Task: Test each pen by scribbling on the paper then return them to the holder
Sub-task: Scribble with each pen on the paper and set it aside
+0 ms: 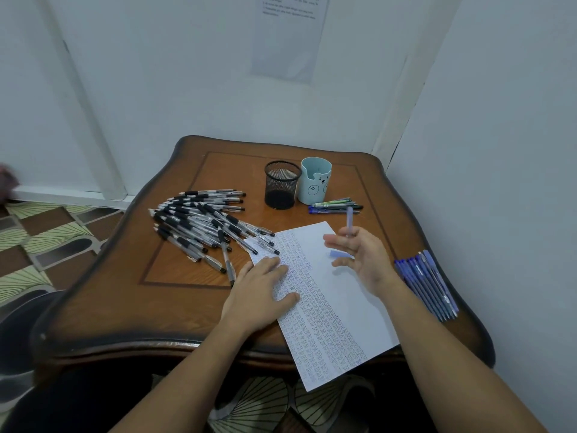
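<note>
As fingers hold it upright, the pen looks pale lilac.

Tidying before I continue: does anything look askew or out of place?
The scribble-covered white paper sheet lies skewed, its near corner overhanging the front edge of the brown wooden table; the left hand rests on it.

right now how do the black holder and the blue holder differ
The black holder is see-through wire mesh; the blue holder has solid walls. The black holder has a plain level rim, while the blue holder's rim dips in a notch and its front shows a bear face. Both stand upright, side by side.
</note>
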Available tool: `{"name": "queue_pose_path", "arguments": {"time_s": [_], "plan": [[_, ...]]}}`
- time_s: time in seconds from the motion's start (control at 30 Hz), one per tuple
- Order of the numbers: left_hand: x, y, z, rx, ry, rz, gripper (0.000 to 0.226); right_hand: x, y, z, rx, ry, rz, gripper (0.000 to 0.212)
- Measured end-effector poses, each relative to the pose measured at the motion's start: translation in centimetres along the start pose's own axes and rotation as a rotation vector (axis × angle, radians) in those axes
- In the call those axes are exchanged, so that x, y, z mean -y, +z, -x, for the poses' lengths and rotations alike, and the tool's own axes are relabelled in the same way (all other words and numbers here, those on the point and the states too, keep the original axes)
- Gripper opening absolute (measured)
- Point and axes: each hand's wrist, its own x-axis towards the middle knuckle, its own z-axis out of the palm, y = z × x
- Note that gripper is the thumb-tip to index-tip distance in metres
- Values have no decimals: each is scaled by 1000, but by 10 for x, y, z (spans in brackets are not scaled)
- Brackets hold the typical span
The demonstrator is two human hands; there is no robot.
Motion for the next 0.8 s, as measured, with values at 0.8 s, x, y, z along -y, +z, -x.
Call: {"name": "queue_pose_path", "arguments": {"time_s": [0.8], "plan": [[-2, 3, -2, -43, -11, -15, 70, -55, 23, -23, -76, -153, 311, 35]]}}
